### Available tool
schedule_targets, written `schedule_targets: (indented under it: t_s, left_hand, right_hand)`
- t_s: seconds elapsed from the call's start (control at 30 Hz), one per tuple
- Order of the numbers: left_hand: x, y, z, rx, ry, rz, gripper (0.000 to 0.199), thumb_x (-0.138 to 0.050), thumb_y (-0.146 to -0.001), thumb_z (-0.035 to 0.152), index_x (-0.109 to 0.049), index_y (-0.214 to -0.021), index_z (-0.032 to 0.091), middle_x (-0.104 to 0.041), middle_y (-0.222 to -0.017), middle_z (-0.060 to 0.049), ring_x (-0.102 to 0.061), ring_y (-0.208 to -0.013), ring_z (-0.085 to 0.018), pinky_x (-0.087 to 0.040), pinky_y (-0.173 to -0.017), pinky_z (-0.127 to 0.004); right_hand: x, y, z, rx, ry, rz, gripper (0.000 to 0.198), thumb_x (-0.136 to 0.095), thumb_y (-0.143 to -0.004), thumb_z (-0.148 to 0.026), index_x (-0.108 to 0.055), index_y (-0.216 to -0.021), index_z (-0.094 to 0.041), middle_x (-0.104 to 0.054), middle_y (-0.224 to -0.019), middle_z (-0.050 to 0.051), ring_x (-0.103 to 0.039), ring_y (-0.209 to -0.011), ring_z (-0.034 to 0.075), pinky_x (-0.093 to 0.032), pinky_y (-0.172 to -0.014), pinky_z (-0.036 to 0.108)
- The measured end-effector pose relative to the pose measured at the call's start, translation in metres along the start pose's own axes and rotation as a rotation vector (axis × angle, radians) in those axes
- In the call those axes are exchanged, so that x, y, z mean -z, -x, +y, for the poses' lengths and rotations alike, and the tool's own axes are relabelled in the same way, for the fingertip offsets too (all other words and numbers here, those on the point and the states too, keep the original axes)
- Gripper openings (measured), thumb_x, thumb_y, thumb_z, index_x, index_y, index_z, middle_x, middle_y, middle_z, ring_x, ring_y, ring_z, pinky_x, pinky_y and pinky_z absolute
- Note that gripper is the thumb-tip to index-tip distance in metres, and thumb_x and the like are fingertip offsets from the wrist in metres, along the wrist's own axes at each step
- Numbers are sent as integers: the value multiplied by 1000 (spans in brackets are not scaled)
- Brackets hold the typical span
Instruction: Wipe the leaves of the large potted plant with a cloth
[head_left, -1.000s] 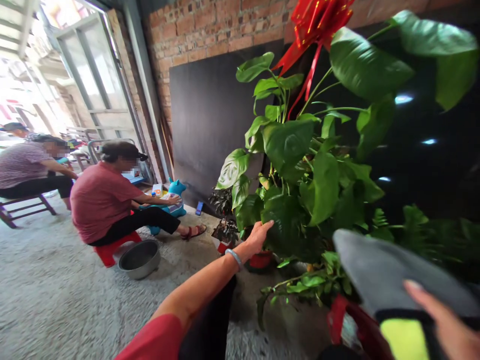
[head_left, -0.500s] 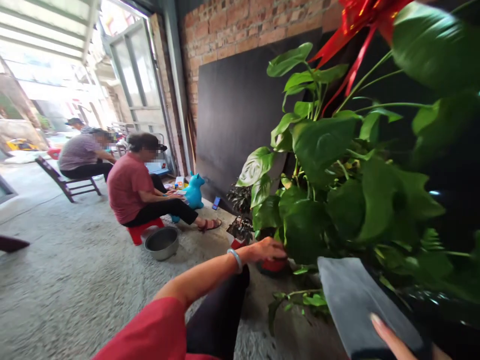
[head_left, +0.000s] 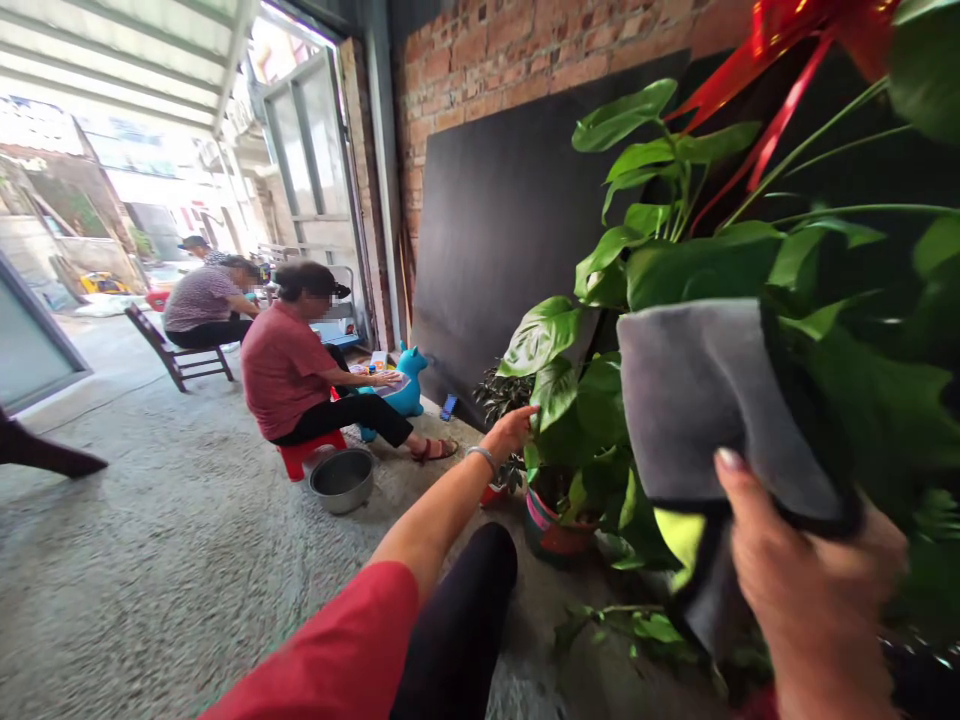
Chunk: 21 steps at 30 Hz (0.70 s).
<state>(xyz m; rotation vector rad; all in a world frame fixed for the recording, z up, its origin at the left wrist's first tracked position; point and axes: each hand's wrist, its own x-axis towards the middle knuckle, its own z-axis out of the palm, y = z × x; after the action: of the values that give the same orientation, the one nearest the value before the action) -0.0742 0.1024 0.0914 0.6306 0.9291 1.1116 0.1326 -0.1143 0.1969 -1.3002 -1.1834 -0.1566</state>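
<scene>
My left hand, with a bracelet at its wrist, pinches the edge of a broad green leaf on the left side of a large potted plant. Its fingertips are partly hidden at the leaf's edge. My right hand grips a folded grey cloth, thumb on top, in front of the foliage. A yellow-green patch and a dark edge show on the cloth's lower part. Below the leaves stands the plant's pot, reddish with a coloured rim.
A red ribbon bow hangs over the plant. A smaller dark-leaved plant stands behind my left hand. To the left, a person in a red shirt sits beside a grey basin. A black board leans against the brick wall.
My left hand has risen from beside the pot to the leaf's edge. My right hand has lifted the cloth higher, in front of the leaves. The view has turned slightly left.
</scene>
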Motion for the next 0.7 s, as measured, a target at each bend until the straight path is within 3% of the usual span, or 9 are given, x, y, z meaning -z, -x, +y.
schedule_targets:
  t_s: [0.07,0.13,0.2,0.27,0.4,0.47,0.5,0.6,0.7]
  left_hand:
    - [-3,7,-20,30,7,-52,21,-74,-80,31,-61,-77,15,-63,-70,-3,-62,-67,-16,-51,-76,-31]
    - [-3,12,-36,27,17,-96,20,-73,-80,28,-60,-75,15,-64,-70,-3,-62,-66,-15,-51,-74,-31]
    - [-3,14,-47,-4,17,-100,17,-73,-78,22,-59,-75,15,-63,-69,-2,-60,-63,-13,-49,-69,-27]
    - [-6,14,-52,-43,2,-47,21,-75,-75,17,-55,-71,15,-58,-63,1,-55,-57,-10,-45,-62,-24]
    - [-14,14,-52,-106,-31,91,39,-80,-72,14,-42,-63,19,-41,-50,8,-35,-43,-5,-30,-50,-21]
    - [-18,18,-52,-131,-49,130,40,-79,-72,12,-41,-62,19,-37,-48,9,-29,-41,-4,-24,-47,-22]
    - [-20,20,-52,-139,-55,141,39,-78,-72,12,-41,-62,19,-37,-48,9,-29,-40,-4,-23,-47,-22]
    - [-23,26,-51,-155,-59,177,37,-77,-71,10,-43,-62,19,-38,-47,9,-33,-41,-6,-25,-47,-23]
    - [-22,31,-46,-154,-39,208,38,-79,-70,10,-43,-61,19,-40,-47,8,-39,-44,-7,-31,-50,-23]
  right_hand:
    - [-36,-6,6,46,11,-94,48,-55,-83,-49,-71,-111,-13,-74,-101,19,-71,-94,32,-54,-84,41]
    - [-59,3,26,39,94,-286,54,-49,-80,-43,-70,-117,-10,-74,-104,21,-71,-96,34,-53,-85,43]
    - [-58,22,48,-31,201,-467,53,-48,-74,-39,-72,-113,-13,-75,-99,19,-71,-90,35,-53,-80,44]
    - [-38,36,58,-86,238,-535,47,-49,-69,-35,-74,-106,-19,-77,-92,14,-71,-83,33,-53,-73,40]
    - [-6,16,26,20,92,-262,48,-52,-74,-35,-71,-117,-23,-77,-101,10,-71,-92,28,-54,-77,34]
    - [-18,-2,7,102,31,-132,49,-51,-81,-38,-69,-123,-20,-74,-113,13,-69,-103,28,-52,-87,35]
    - [-30,-6,4,113,35,-142,51,-49,-82,-39,-68,-125,-18,-73,-116,15,-69,-104,29,-52,-90,37]
    - [-58,12,24,-19,200,-412,52,-50,-78,-35,-69,-121,-12,-73,-107,20,-71,-94,33,-52,-85,43]
    - [-45,52,59,-209,296,-652,42,-53,-75,-37,-73,-105,-16,-75,-91,17,-71,-85,35,-53,-78,43]
